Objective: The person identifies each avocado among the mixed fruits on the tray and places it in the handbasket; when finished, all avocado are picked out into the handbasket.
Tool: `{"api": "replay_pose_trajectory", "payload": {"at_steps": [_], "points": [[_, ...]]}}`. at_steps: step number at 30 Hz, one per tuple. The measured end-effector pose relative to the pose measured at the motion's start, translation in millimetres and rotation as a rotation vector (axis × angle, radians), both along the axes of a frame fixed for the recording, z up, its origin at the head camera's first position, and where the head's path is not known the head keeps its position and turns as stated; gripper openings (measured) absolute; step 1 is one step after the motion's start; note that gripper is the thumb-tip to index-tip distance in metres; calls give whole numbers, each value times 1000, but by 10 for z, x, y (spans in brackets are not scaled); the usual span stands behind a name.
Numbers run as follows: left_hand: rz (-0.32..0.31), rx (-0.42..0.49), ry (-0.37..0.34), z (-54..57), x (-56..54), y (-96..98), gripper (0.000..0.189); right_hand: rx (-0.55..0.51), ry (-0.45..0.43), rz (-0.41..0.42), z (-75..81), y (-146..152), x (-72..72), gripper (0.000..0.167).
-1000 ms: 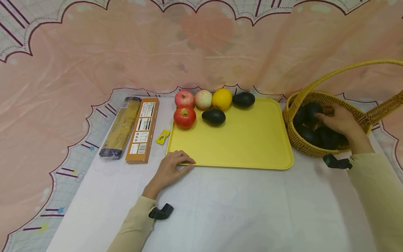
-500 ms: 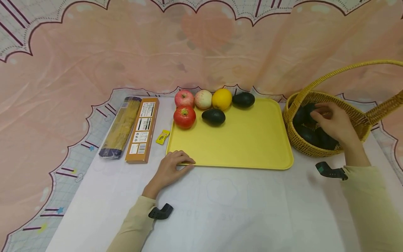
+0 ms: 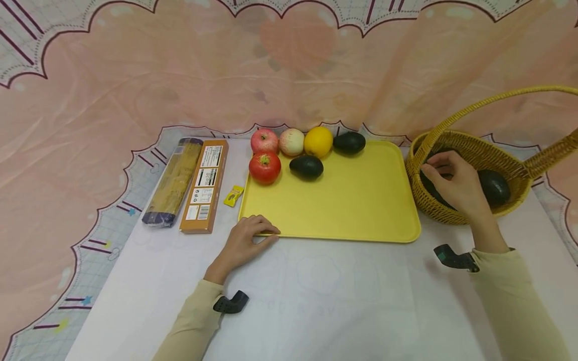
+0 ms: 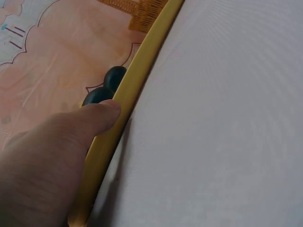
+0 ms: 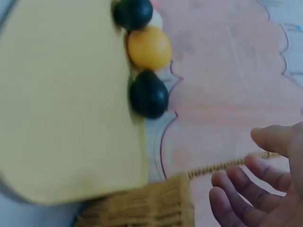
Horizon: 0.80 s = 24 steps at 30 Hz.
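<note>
A yellow tray (image 3: 356,210) lies on the white table. My left hand (image 3: 246,240) holds its near rim at the left, thumb (image 4: 106,116) along the edge. My right hand (image 3: 458,185) is over the wicker basket (image 3: 444,214) at the right, fingers curved and apart, with nothing between them in the right wrist view. A dark avocado (image 3: 493,188) shows beside it in the basket; others are partly hidden under the hand. On the tray are two avocados, a front one (image 3: 306,167) and a back one (image 3: 349,143), plus a red pomegranate (image 3: 265,168).
Along the tray's back edge sit a pink apple (image 3: 264,141), a pale round fruit (image 3: 291,142) and a yellow fruit (image 3: 318,142). Left of the tray lie a small yellow packet (image 3: 233,196), an orange-brown box (image 3: 204,188) and a pasta pack (image 3: 173,183). The basket's handle (image 3: 492,103) arches high.
My right hand has shifted left across the basket, uncovering the avocado at its right and covering those at its left. My left hand and the tray have stayed put.
</note>
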<state>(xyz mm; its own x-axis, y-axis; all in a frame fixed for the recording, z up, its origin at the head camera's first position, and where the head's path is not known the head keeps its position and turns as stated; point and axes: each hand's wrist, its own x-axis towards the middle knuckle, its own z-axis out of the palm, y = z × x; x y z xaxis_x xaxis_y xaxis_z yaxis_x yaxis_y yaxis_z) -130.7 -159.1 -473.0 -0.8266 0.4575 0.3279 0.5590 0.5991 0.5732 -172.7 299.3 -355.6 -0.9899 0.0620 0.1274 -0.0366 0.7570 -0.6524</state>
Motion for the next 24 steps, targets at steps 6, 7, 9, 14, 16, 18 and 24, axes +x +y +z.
{"api": "replay_pose_trajectory", "payload": {"at_steps": [6,7,9,14,16,18,24], "points": [[6,-2,-11,8,-1,-11,12,-40,70,73,-34,-269,10,40],[6,-1,-13,9,-1,-13,12,-45,71,85,-38,-314,3,41],[7,-3,-14,6,-5,-16,12,-50,65,111,-48,-401,-18,42],[1,-3,-7,-5,-12,-21,13,-65,38,191,-113,-614,-102,43],[-1,1,-5,-3,-11,-21,12,-71,33,225,-151,-704,-140,44],[-1,1,-6,-1,-8,-20,12,-73,20,252,-185,-797,-173,47],[5,-9,-17,2,-2,-12,11,-72,-5,311,-276,-1051,-268,48]]}}
